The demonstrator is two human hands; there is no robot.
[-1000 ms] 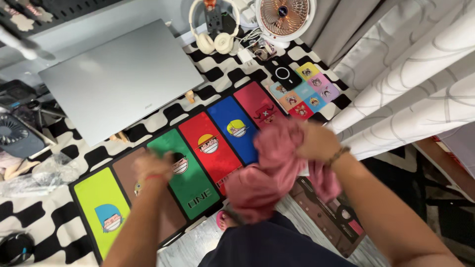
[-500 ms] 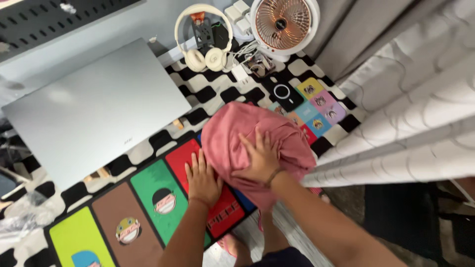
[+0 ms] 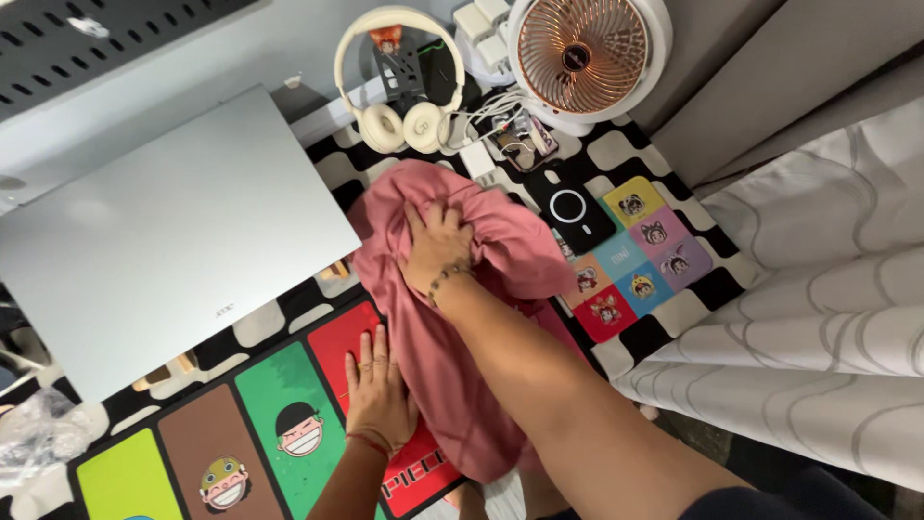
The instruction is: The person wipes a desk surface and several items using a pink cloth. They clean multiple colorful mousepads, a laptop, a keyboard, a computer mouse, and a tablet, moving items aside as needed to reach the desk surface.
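A pink cloth (image 3: 452, 356) lies bunched across the red and blue panels of a colourful desk mat (image 3: 260, 424). My right hand (image 3: 435, 247) presses down on the cloth's far end, fingers curled into the folds. My left hand (image 3: 377, 390) lies flat with fingers spread on the red panel, its thumb side touching the cloth's left edge. A bracelet is on each wrist.
A closed silver laptop (image 3: 164, 241) sits to the left on the black-and-white checked table cover. Cream headphones (image 3: 402, 116), a white desk fan (image 3: 582, 58), a black round-ringed pad (image 3: 570, 207) and a multicoloured square mat (image 3: 640, 260) lie beyond. Curtains (image 3: 818, 318) hang at right.
The cloth, first held up in my right hand, was put down on the mat and pushed farther up. My left hand came to rest flat on the red panel.
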